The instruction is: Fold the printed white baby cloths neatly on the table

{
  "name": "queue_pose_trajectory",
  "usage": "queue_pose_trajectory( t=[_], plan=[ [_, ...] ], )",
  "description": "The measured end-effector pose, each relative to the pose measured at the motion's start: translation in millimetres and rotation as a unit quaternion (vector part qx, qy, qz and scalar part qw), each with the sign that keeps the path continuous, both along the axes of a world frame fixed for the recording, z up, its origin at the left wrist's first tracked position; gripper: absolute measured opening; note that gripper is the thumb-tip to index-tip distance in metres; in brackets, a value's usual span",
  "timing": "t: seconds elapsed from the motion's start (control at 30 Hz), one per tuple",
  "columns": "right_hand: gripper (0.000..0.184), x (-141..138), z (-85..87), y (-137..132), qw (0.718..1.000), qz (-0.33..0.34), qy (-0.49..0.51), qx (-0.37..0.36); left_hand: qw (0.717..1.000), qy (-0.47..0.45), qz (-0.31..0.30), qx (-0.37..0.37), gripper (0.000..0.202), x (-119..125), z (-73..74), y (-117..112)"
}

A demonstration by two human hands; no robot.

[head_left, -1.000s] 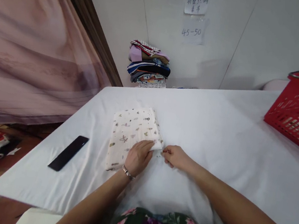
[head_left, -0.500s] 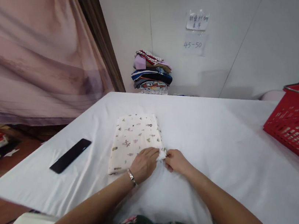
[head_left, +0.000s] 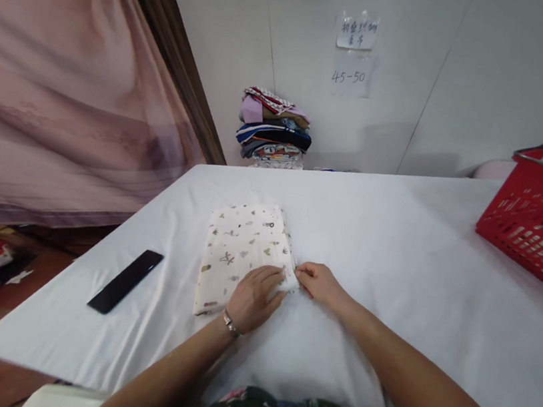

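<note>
A folded white cloth (head_left: 236, 239) with small printed plants and figures lies on the white-covered table in front of me. My left hand (head_left: 254, 297), with a metal bracelet at the wrist, rests over its near right corner. Between that hand's thumb and fingers shows a bit of the cloth's near edge. My right hand (head_left: 318, 281) pinches the same corner from the right side, fingertips closed on the edge. The layers under the fingers are partly hidden.
A black phone-like slab (head_left: 126, 281) lies on the table's left side. The red basket (head_left: 535, 227) stands at the right edge. Behind the table is a stack of folded fabrics (head_left: 274, 130) by the wall. A pink curtain (head_left: 76, 82) hangs at left.
The bunched corner now lies flatter and closer to the folded cloth. My right hand has shifted slightly left and up; my left thumb has spread from its fingers.
</note>
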State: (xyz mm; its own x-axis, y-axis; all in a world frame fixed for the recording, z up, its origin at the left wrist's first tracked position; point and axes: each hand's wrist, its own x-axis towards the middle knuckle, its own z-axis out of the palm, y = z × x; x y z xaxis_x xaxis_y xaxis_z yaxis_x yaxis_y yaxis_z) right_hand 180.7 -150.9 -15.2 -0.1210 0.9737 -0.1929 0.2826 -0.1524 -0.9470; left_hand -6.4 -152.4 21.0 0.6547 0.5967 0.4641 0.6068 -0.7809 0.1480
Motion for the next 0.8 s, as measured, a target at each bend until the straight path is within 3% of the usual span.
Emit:
queue_pose_trajectory(
  t=[0.17,0.33,0.43,0.6,0.8],
  plan=[
    [0.026,4.6,3.3,-9.9,0.999,0.027,0.015,-0.03,0.996,-0.013,0.078,0.047,0.023,-44.8,14.1,5.1],
    [0.021,5.2,-0.5,-10.7,0.997,0.064,0.027,-0.04,0.99,0.062,0.126,0.014,0.036,-106.3,-1.9,0.2],
    [0.02,3.6,-6.2,-8.6,0.998,0.056,0.025,-0.025,0.988,0.079,0.136,0.005,0.039,-129.4,-11.2,-7.3],
    [0.022,3.9,0.4,-11.5,0.999,0.037,0.019,0.001,0.989,0.074,0.124,0.001,0.035,-144.9,-18.3,-13.6],
    [0.019,-0.2,21.4,-11.9,0.999,0.044,0.009,-0.013,0.985,0.107,0.132,-0.003,0.039,-140.7,-24.1,-15.0]
  ],
)
